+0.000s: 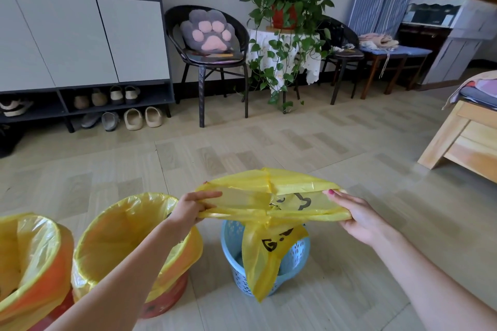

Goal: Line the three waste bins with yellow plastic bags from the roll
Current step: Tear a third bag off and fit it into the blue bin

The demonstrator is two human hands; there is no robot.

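Three bins stand in a row on the floor. Yellow bags line the leftmost bin [35,255] and the orange middle bin [166,295], folded over their rims. Above the blue perforated bin [239,274] I hold a yellow bag [269,196] with a black print. My left hand [193,207] grips its left edge and my right hand [357,215] grips its right edge, stretching the mouth wide. The bag's lower part hangs down over the blue bin's front rim. No roll is in view.
A shoe cabinet [80,34] with shoes is at the back left. Along the wall stand a black chair [209,42] with a paw cushion, a potted plant [287,2] on a small table, and more chairs. A wooden bed frame [462,142] juts in at right.
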